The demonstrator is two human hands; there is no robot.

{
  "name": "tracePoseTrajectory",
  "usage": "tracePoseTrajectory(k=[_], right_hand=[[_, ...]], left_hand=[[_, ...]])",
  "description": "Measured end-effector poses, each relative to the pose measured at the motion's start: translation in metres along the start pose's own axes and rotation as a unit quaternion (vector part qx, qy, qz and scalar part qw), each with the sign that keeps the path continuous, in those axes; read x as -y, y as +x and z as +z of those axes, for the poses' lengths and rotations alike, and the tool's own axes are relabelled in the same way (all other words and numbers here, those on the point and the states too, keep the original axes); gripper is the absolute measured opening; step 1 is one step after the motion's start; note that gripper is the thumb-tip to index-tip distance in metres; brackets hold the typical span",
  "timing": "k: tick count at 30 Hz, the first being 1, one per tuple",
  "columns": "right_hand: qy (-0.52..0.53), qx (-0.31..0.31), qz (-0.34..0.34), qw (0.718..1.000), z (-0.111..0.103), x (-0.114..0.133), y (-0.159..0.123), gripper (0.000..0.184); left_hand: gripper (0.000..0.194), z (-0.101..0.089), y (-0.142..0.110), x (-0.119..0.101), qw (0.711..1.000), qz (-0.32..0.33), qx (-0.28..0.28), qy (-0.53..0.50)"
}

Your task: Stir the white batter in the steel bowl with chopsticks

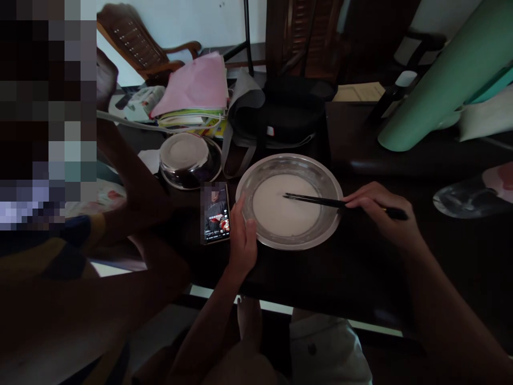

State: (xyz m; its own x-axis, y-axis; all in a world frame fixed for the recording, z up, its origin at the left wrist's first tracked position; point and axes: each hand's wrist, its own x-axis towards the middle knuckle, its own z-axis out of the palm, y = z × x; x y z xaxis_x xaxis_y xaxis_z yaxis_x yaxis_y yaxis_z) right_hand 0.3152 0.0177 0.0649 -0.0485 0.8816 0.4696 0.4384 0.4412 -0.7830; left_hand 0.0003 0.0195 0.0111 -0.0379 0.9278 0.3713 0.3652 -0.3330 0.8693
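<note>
Metal bowl (294,244), white liquid (276,214) inside, dark chopsticks (320,201) reaching in, metalware (188,163) nearby

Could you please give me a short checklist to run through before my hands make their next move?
1. Left hand on the metal bowl: ok, it is at the left side of the rim.
2. Right hand holding the chopsticks: ok.
3. White liquid below the rim: ok, bare wall shows around it.
4. Chopstick tips under the surface: cannot tell how deep, if at all.
5. Phone well away from the bowl: not ok, it lies close by on the left.
</note>
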Motion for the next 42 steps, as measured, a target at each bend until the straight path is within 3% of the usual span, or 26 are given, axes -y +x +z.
tracePoseTrajectory(k=[2, 7, 12, 17, 22, 24, 28, 33, 38, 42], right_hand=[[0.016, -0.016, 0.011, 1.0, -0.0012, 0.0, -0.0009, 0.028], [0.013, 0.05, -0.032, 0.998, 0.0006, -0.0007, -0.0004, 0.02], [0.007, -0.014, -0.004, 1.0, -0.0009, -0.0032, -0.0008, 0.027], [0.011, 0.043, -0.026, 0.999, 0.0009, -0.0027, -0.001, 0.021], [0.018, -0.014, -0.003, 1.0, -0.0013, -0.003, -0.002, 0.028], [0.035, 0.0, 0.002, 0.999, -0.0008, -0.0024, -0.0022, 0.031], [0.012, 0.049, -0.033, 0.998, 0.0022, -0.002, -0.0007, 0.019], [0.017, -0.009, -0.006, 1.0, -0.0009, -0.0046, -0.0011, 0.027], [0.025, 0.049, -0.026, 0.998, 0.002, -0.0015, -0.0003, 0.021], [0.007, -0.006, -0.01, 1.0, -0.0012, -0.002, -0.0008, 0.023]], left_hand=[[0.056, -0.0003, 0.0, -0.0004, 1.0, 0.002, 0.004, -0.002], [0.056, -0.001, -0.0006, 0.0005, 1.0, 0.001, 0.006, 0.0], [0.056, -0.0008, -0.0007, 0.0026, 1.0, 0.01, 0.006, 0.0], [0.055, -0.0006, -0.0011, 0.0043, 1.0, 0.014, 0.004, 0.004], [0.055, 0.0001, -0.001, 0.0038, 1.0, 0.015, 0.003, 0.006], [0.055, 0.0002, -0.0007, 0.0034, 1.0, 0.017, 0.003, 0.006], [0.055, -0.0006, -0.0009, 0.0035, 1.0, 0.011, 0.003, 0.005], [0.056, -0.0006, -0.0016, 0.0038, 1.0, 0.003, 0.007, 0.003], [0.056, -0.0004, -0.001, 0.0023, 1.0, 0.002, 0.001, 0.007], [0.057, -0.0006, -0.0008, 0.0011, 1.0, 0.009, 0.004, 0.009]])
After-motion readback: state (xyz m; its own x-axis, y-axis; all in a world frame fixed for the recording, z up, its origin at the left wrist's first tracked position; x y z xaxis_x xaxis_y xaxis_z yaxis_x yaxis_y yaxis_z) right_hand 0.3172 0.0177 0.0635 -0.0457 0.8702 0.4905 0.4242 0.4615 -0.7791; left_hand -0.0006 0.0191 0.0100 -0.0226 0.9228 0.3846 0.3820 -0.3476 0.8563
